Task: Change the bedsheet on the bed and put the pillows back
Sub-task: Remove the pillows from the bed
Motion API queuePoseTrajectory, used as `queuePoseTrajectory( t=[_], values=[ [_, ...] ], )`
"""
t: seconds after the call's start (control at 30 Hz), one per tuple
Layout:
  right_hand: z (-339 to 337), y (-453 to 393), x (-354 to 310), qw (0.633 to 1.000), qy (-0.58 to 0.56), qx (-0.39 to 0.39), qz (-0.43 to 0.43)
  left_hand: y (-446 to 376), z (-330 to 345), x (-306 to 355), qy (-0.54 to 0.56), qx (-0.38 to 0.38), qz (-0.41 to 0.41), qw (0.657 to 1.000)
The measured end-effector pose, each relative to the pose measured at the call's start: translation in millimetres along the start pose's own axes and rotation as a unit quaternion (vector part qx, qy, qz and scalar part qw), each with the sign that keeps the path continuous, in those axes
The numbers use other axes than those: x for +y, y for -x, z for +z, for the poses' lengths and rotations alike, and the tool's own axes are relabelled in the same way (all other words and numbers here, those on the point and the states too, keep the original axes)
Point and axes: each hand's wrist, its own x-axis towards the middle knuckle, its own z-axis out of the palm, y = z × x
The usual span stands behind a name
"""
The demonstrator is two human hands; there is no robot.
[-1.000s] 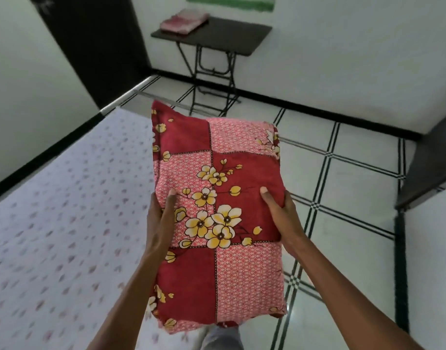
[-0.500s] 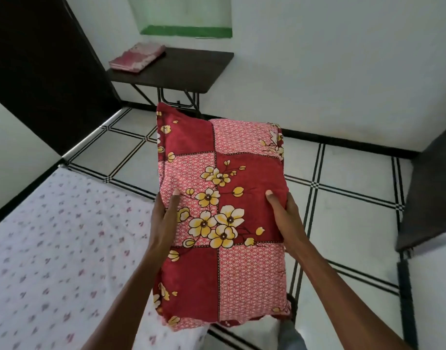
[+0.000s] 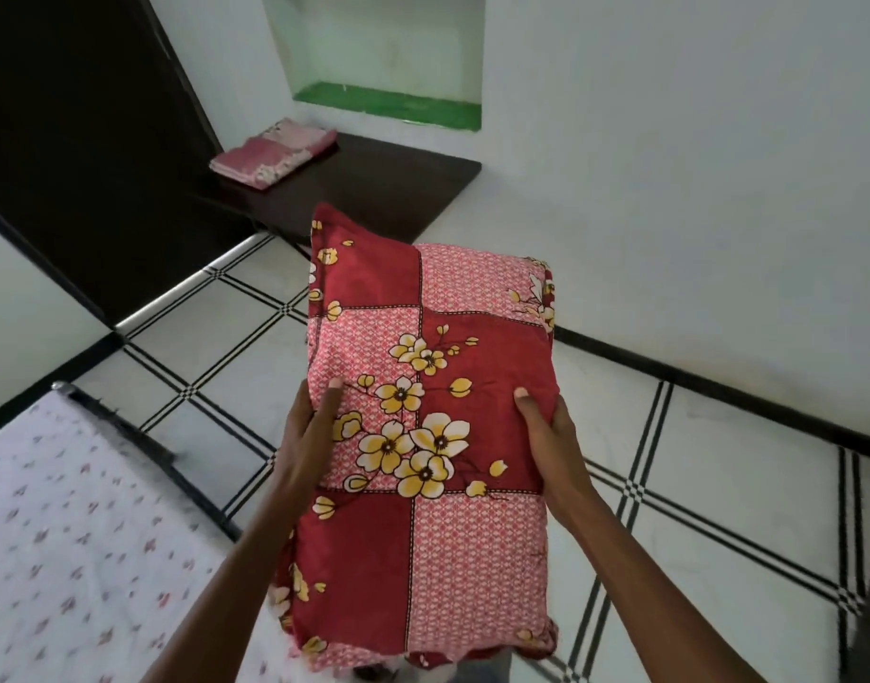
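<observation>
I hold the red patchwork pillow (image 3: 433, 426) up in front of me with both hands, off the bed and over the tiled floor (image 3: 645, 485). My left hand (image 3: 307, 436) grips its left edge, thumb laid flat across the pink panel on the front, the other fingers hidden behind the fabric. My right hand (image 3: 554, 446) grips the right edge the same way, thumb pressed into the dark red panel beside the yellow flowers, the rest of the fingers wrapped out of sight behind. The pillow stands tall, long side running away from me, its top corner reaching up in front of the dark folding table (image 3: 374, 184). The bed (image 3: 78, 534) lies at my lower left, covered by a white bedsheet (image 3: 53, 584) with small reddish sprigs; its dark metal frame (image 3: 147, 456) shows along the foot edge. The pillow's lower left corner hangs just beside that bed edge; I cannot tell whether it touches. On the table's left end sits a second pillow (image 3: 275, 152) in the same red and pink print, beneath a green-silled wall niche (image 3: 388, 106).
</observation>
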Motion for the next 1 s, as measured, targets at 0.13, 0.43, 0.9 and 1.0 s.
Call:
queuePoseTrajectory(
  t=[0.13,0.43,0.9,1.0],
  values=[
    [17.5,-107.3,-35.2,1.000,0.000,-0.006,0.004,-110.1,34.6,9.1,0.013,-0.007,-0.014,1.000],
    [73.6,-324.9,-124.1,0.999,-0.011,-0.026,0.026,-343.4,86.7,65.5,-0.016,-0.013,-0.012,1.000],
    [224.3,-663.2,-187.1,0.994,-0.065,-0.048,0.068,-759.6,113.2,125.8,-0.134,-0.032,0.007,0.991],
    [260.7,-719.2,-189.6,0.993,-0.076,-0.016,0.084,-835.5,117.5,124.3,-0.141,-0.053,0.012,0.989]
  ],
)
